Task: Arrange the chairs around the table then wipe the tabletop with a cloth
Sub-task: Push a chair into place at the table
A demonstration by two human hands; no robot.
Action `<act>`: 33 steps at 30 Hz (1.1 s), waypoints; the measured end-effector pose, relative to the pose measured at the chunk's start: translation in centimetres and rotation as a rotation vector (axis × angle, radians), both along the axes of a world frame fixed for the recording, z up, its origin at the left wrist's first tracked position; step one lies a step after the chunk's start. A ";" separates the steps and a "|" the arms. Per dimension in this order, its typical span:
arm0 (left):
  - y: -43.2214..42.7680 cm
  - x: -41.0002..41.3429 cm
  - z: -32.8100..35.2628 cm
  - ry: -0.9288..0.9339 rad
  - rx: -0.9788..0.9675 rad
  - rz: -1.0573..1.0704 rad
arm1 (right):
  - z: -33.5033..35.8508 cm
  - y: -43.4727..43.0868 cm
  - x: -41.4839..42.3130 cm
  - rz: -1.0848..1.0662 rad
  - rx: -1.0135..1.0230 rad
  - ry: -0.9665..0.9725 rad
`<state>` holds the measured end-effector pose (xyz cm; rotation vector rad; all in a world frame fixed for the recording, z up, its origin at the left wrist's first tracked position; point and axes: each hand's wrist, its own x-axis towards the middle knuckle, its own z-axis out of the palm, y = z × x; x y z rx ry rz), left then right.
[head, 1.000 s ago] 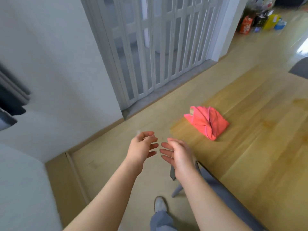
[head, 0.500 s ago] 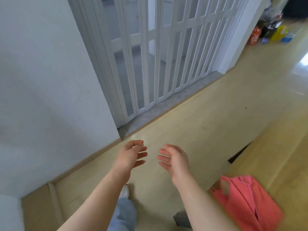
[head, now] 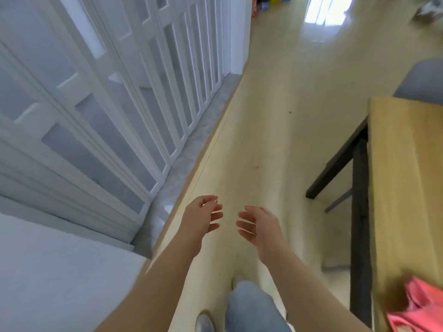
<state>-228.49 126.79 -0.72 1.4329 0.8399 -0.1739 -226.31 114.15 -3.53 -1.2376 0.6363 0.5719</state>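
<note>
Both hands empty, left hand (head: 202, 218) and right hand (head: 260, 226) loosely spread; grey chair (head: 423, 82) far ahead-right, beyond table (head: 405, 168), nearer the right.

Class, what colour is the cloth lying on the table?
Pink cloth, seen in the head view.

light wooden rectangular table (head: 405, 188) along right edge of view, dark frame and dark legs under the top, near long edge running toward the camera. crumpled pink-red cloth (head: 422, 305) lying on the tabletop at the near end, bottom right, partly cut off by the frame. grey upholstered chair (head: 424, 80) at the table's far end, only part showing past the top's far edge, rest out of frame
</note>
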 end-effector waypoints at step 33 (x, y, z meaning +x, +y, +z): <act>-23.5 74.9 1.0 -0.062 -0.052 -0.949 | 0.4 -23.8 64.9 -0.960 -0.021 0.030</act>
